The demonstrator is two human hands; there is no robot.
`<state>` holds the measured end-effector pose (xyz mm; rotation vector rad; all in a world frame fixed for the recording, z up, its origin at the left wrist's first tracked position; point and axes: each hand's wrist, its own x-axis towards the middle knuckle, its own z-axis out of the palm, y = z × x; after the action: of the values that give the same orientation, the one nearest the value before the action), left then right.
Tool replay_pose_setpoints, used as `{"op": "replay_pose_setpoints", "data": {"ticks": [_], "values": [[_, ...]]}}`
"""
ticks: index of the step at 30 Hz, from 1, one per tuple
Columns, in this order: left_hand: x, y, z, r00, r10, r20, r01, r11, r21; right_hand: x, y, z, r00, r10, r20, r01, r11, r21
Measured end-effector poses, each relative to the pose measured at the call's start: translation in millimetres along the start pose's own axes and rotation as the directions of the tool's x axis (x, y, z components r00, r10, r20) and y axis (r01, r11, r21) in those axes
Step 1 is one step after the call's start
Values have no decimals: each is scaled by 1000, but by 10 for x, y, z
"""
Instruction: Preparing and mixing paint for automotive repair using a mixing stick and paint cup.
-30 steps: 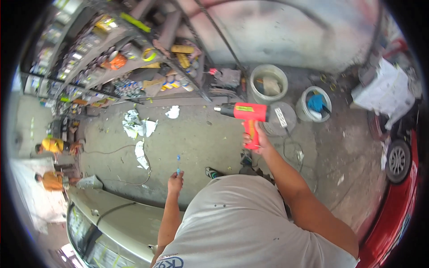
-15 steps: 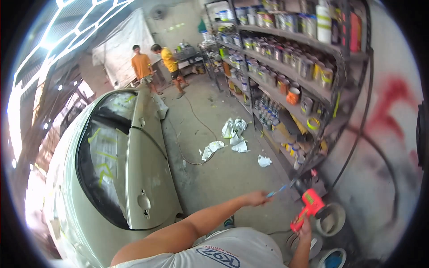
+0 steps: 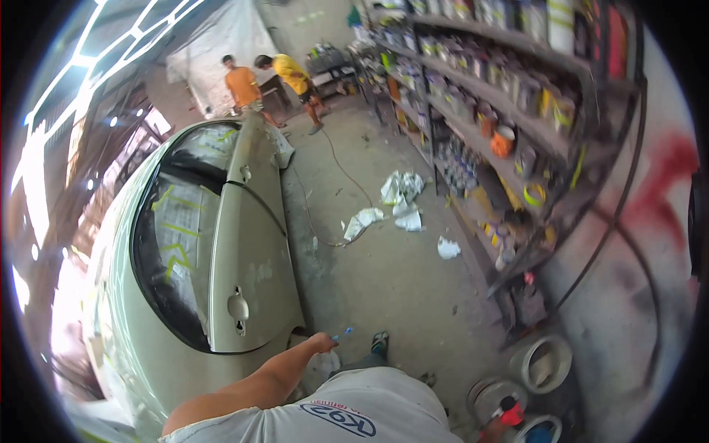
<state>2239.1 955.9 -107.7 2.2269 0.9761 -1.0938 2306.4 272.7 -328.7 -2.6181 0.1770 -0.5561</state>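
The workshop floor (image 3: 399, 295) lies right of a pale car (image 3: 255, 295). The left hand (image 3: 323, 342) pinches a slim blue tool (image 3: 348, 331), apparently light; hold at one end. At the lower edge, the right hand (image 3: 490, 431) grips a red heat gun (image 3: 510, 415), probably rigid and heavier; hold by the handle. Beside it, one pail (image 3: 564, 359) contains a pale item, another (image 3: 558, 428) something blue.
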Motion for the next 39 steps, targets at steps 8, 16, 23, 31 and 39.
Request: {"op": "replay_pose_setpoints", "data": {"ticks": [8, 16, 23, 31, 39], "values": [[-125, 1109, -147, 1000, -1, -15, -2, 987, -162, -287, 454, 147, -42, 948, 316, -884, -182, 430], [7, 1463, -29, 996, -27, 88, 16, 992, 126, -321, 510, 979, 135, 989, 62, -907, 98, 409], [140, 1518, -464, 999, -49, 11, 47, 993, 109, -100, 385, 1362, 42, 998, 49, -957, 54, -287], [384, 1270, -899, 975, 221, 20, -213, 958, -193, 629, -1079, 1382, 440, 594, 674, -712, 688, -142], [1224, 269, -1400, 994, 54, -95, -79, 956, -283, 1967, -2775, 2008, 335, 342, 878, -548, 829, -114]]}}
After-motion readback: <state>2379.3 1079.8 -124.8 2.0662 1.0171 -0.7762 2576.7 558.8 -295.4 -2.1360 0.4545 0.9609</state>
